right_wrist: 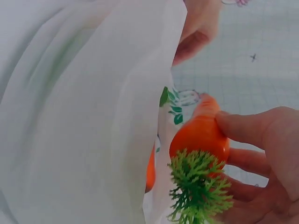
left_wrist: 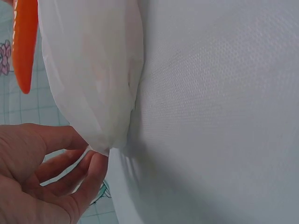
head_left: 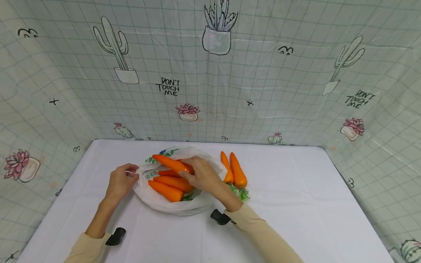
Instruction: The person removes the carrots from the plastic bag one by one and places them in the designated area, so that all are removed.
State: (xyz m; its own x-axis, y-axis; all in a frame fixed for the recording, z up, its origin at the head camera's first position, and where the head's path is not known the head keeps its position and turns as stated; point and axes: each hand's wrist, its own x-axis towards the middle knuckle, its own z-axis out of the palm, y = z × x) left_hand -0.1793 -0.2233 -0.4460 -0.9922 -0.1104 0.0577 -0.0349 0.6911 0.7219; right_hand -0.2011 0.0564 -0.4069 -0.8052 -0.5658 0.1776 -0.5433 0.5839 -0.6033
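A white plastic bag point(head_left: 177, 210) lies open on the table with several orange carrots inside, among them one carrot point(head_left: 165, 190) near its front rim. My right hand point(head_left: 204, 174) grips another carrot point(head_left: 169, 163) by its thick end, above the bag's mouth. In the right wrist view, green leaves point(right_wrist: 198, 186) hang from that carrot's top, between the thumb and fingers. My left hand point(head_left: 121, 182) pinches the bag's left edge; in the left wrist view the thumb and fingertips meet at the plastic point(left_wrist: 105, 135).
Two more carrots, one of them the right-hand carrot point(head_left: 238, 171), lie on the table just right of the bag, green tops toward me. The white-covered table point(head_left: 289, 204) ends at a patterned curtain point(head_left: 256, 73) behind and at both sides.
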